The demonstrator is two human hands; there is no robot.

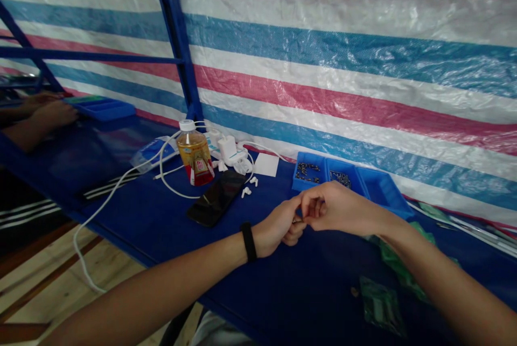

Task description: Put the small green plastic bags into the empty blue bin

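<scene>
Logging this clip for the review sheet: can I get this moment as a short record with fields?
Hands: left hand and right hand meet at the fingertips above the blue table, pinching a tiny item, too small to identify.
Wrist: black wristband on the left.
Behind hands: blue tray, small dark parts in two compartments.
Left side: amber bottle, dark phone lying flat, white earbuds.
Right side: green circuit boards by right forearm.
Far left: another person's hands at a second tray.

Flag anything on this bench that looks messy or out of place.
Two white earbuds lie loose on the blue cloth beside the phone, and a white cable sprawls in loops by the bottle. Nothing looks spilled or broken.
</scene>
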